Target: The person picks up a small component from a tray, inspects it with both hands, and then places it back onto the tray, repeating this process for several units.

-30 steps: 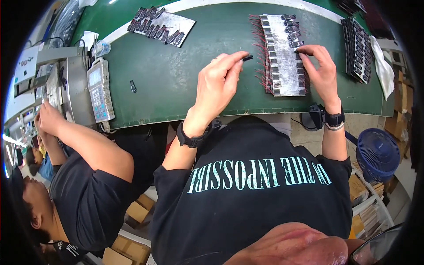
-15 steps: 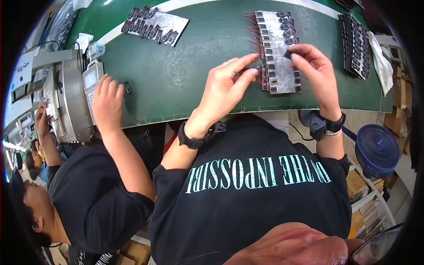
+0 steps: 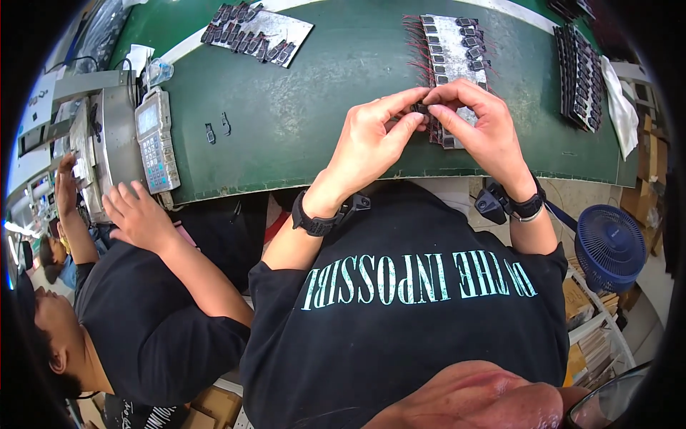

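Observation:
My left hand (image 3: 375, 139) and my right hand (image 3: 477, 127) meet over the near left edge of a pale metal plate (image 3: 456, 63). Between their fingertips is a small black wired part (image 3: 421, 109), which looks like a mini speaker; both hands pinch at it, and the fingers hide most of it. Two columns of similar black parts (image 3: 471, 53) lie along the plate, with thin red wires (image 3: 416, 51) sticking out past its sides. My right hand covers part of the plate's near half.
A second plate of parts (image 3: 257, 36) lies far left, and stacked loaded plates (image 3: 577, 79) stand at right beside a white cloth (image 3: 620, 107). Two loose parts (image 3: 211, 134) rest near a keypad device (image 3: 153, 139). A co-worker's hand (image 3: 136, 218) is at left; a blue fan (image 3: 609, 247) is at right.
My right hand has moved left from the plate's right side, bringing its dark piece to my left fingertips. The co-worker's hand has drawn back from the keypad; a second loose part now shows there.

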A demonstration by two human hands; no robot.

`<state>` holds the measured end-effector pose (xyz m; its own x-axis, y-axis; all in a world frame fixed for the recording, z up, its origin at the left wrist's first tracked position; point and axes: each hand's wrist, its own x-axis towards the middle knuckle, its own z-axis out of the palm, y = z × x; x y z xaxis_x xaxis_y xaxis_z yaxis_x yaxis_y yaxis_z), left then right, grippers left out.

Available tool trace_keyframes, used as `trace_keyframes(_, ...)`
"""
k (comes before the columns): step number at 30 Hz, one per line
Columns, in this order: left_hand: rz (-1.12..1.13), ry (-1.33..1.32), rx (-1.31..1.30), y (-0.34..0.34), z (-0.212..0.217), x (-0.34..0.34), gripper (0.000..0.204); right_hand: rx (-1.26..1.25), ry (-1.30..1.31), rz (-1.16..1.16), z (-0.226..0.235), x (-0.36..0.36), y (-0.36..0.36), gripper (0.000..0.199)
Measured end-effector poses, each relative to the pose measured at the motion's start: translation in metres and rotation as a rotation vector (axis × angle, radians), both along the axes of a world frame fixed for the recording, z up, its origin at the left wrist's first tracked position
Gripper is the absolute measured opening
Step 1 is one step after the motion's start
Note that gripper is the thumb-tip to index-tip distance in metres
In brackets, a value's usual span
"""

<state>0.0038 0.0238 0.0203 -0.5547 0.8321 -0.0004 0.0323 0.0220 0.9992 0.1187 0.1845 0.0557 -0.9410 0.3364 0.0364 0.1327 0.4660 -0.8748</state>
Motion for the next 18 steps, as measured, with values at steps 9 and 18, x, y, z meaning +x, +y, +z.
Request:
trace_keyframes(9,-0.093,0.037,-0.083,-0.001,0.013,-0.009,0.047,-0.323,-0.018,0.021,-0.007,-0.001,0.008,0.014)
trace_keyframes(18,-0.178,0.031,-0.125,0.000,0.023,-0.015,0.052,-0.591,-0.179,0.144,-0.005,-0.002,0.018,0.016)
